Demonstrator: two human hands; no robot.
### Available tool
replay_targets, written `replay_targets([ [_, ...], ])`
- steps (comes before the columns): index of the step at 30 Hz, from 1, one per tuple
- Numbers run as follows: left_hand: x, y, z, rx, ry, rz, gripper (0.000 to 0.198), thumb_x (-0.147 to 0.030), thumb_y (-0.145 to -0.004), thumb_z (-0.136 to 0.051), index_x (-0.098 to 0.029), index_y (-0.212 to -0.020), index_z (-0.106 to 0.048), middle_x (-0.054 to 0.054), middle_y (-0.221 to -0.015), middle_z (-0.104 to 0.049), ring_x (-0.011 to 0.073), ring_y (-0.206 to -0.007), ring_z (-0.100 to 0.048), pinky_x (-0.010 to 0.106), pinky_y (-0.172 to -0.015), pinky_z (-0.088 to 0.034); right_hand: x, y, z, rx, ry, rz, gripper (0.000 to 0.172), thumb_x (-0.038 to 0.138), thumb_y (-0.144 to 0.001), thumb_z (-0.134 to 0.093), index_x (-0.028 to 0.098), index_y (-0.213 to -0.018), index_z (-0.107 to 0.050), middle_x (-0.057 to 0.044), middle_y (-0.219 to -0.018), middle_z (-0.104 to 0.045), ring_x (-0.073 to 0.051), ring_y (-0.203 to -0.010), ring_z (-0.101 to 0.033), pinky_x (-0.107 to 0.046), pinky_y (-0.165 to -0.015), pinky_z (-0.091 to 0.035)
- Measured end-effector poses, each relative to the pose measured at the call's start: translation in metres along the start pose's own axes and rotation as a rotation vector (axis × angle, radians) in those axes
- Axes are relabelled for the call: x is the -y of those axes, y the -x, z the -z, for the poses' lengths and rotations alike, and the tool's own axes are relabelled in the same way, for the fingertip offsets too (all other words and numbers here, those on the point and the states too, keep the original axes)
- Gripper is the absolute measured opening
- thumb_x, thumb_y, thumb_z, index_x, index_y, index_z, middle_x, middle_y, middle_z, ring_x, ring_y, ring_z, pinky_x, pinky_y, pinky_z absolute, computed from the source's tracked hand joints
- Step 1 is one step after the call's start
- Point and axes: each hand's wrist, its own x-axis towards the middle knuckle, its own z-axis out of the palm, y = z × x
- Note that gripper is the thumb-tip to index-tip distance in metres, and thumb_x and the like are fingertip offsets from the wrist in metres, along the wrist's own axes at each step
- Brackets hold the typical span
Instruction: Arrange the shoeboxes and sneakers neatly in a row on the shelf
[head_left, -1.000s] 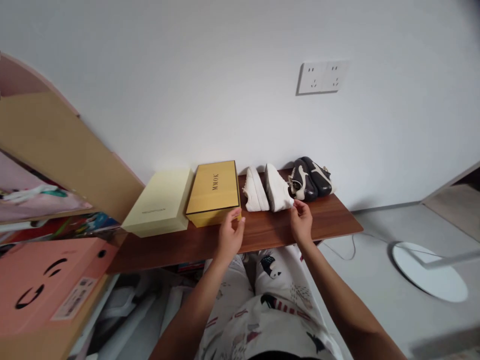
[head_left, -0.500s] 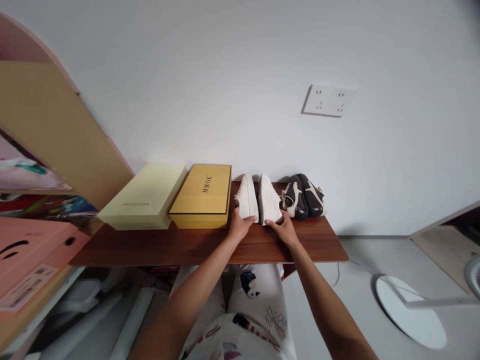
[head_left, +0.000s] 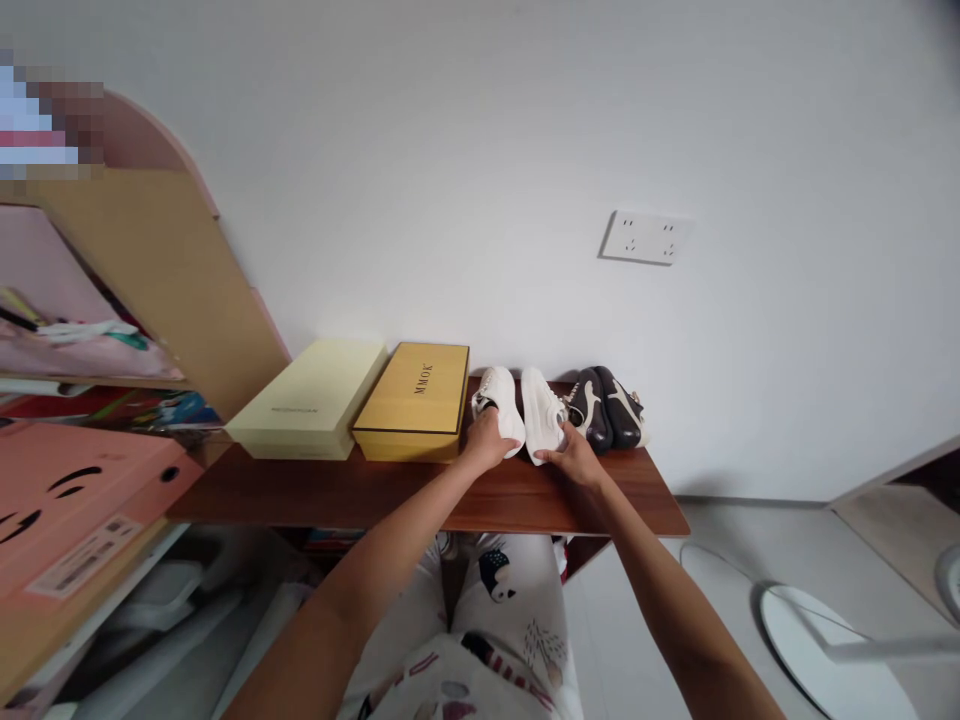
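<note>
Two white sneakers stand side by side on a dark brown wooden board. My left hand grips the heel end of the left white sneaker, thumb along its inner side and fingers at the opening. The right white sneaker is held at its heel by my right hand, with the thumb near the sole. A narrow gap separates the two. Just right of them, a pair of dark brown sneakers with cream trim sits close to my right fingers.
A yellow shoe box and a pale yellow box lie left on the wooden board. At far left, a pink box rests on a shelf. A wall socket is above; a white round base stands on the floor.
The left white sneaker has tilted, showing more of its laces and opening, and both hands have shifted slightly on the shoes. The camera view has moved a little up and left.
</note>
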Motion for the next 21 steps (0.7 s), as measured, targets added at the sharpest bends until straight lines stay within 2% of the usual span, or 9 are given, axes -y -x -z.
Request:
replay_targets([
  [4, -0.01, 0.001, 0.006, 0.038, -0.256, -0.096, 0.059, -0.035, -0.073, -0.079, -0.014, -0.119, -0.049, 0.019, -0.125, -0.061, 0.0322, -0.122, -0.057, 0.038, -0.096, -0.042, 0.026, 0.002, 0.006, 0.061, 0.413, 0.028, 0.055, 0.044, -0.072, -0.076, 0.016, -0.114, -0.056, -0.006, -0.097, -0.068, -0.024, -0.093, -0.064, -0.034, -0.084, -0.048],
  [7, -0.018, 0.0, 0.006, 0.055, -0.387, -0.179, 0.055, -0.031, -0.077, -0.077, -0.013, -0.12, -0.048, 0.019, -0.122, -0.061, 0.0316, -0.121, -0.057, 0.04, -0.1, -0.04, 0.045, -0.002, 0.008, 0.134, 0.647, 0.07, 0.052, 0.038, -0.074, -0.076, 0.017, -0.116, -0.055, -0.011, -0.105, -0.069, -0.027, -0.1, -0.064, -0.034, -0.086, -0.045],
  [14, -0.029, -0.009, -0.002, 0.061, -0.558, -0.281, 0.044, -0.021, -0.08, -0.073, -0.012, -0.117, -0.051, 0.019, -0.116, -0.063, 0.0318, -0.117, -0.058, 0.042, -0.1, -0.039, 0.073, -0.021, 0.006, 0.268, 0.965, 0.141, 0.044, 0.033, -0.08, -0.072, 0.014, -0.115, -0.053, -0.019, -0.118, -0.067, -0.03, -0.108, -0.063, -0.034, -0.089, -0.041],
  [21, -0.026, -0.014, -0.008, 0.083, -0.616, -0.296, 0.043, -0.016, -0.079, -0.07, -0.008, -0.117, -0.053, 0.02, -0.117, -0.062, 0.032, -0.116, -0.058, 0.04, -0.098, -0.04, 0.078, -0.031, -0.003, 0.309, 1.066, 0.136, 0.041, 0.029, -0.082, -0.067, 0.011, -0.116, -0.053, -0.02, -0.119, -0.066, -0.031, -0.107, -0.064, -0.035, -0.091, -0.041],
])
